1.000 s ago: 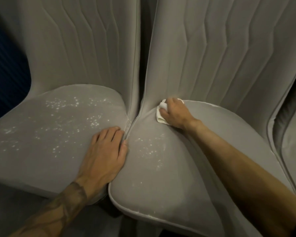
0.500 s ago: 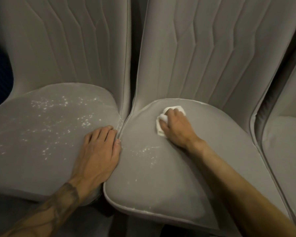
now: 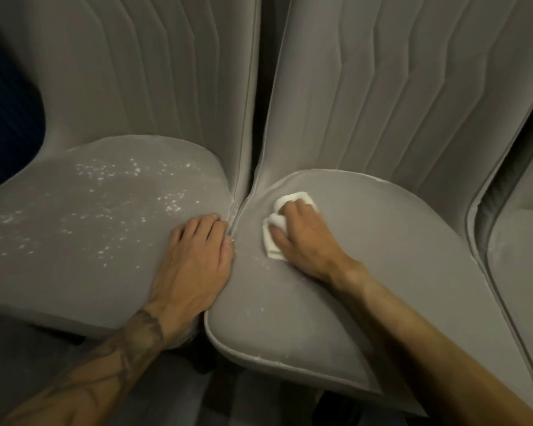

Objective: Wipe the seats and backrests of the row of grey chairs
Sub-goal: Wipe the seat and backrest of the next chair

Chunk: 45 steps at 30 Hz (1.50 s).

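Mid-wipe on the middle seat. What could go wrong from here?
1. The few specks on the middle seat lie beside the gap between seats; the cloth in the right hand could sweep them in.
2. The left hand lies flat on the speckled left seat and may smear that mess.

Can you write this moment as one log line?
right hand: grips white cloth on middle seat | left hand: flat on speckled left seat
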Each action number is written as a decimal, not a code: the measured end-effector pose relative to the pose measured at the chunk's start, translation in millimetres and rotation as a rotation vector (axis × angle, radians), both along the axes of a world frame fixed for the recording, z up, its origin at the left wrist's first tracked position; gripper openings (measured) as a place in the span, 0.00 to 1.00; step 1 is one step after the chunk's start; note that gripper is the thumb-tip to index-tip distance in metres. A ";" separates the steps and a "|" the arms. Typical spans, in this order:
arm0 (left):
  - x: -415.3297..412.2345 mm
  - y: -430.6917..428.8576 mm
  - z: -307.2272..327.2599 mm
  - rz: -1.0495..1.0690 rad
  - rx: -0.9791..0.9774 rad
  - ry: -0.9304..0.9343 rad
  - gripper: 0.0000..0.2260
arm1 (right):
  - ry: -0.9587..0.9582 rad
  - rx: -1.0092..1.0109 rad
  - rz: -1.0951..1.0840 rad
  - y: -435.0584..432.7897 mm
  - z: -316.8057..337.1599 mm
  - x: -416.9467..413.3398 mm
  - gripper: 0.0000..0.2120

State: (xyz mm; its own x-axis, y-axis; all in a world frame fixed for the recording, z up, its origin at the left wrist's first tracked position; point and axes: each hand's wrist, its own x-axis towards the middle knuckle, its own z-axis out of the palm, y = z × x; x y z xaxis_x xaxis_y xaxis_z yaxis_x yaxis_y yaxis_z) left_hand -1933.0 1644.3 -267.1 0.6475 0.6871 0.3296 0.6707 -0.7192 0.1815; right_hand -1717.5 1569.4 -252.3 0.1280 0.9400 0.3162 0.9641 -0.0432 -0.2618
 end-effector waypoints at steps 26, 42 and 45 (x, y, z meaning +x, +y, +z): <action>-23.0 4.9 11.7 -0.101 -0.138 -0.042 0.19 | 0.067 -0.018 0.372 7.8 -0.9 -58.4 0.12; -22.7 5.6 10.3 -0.032 -0.096 -0.052 0.13 | -0.001 -0.103 0.321 -3.1 8.3 -34.3 0.13; -22.4 6.0 12.1 -0.026 -0.085 -0.070 0.11 | -0.022 -0.147 0.078 33.2 15.8 -19.5 0.15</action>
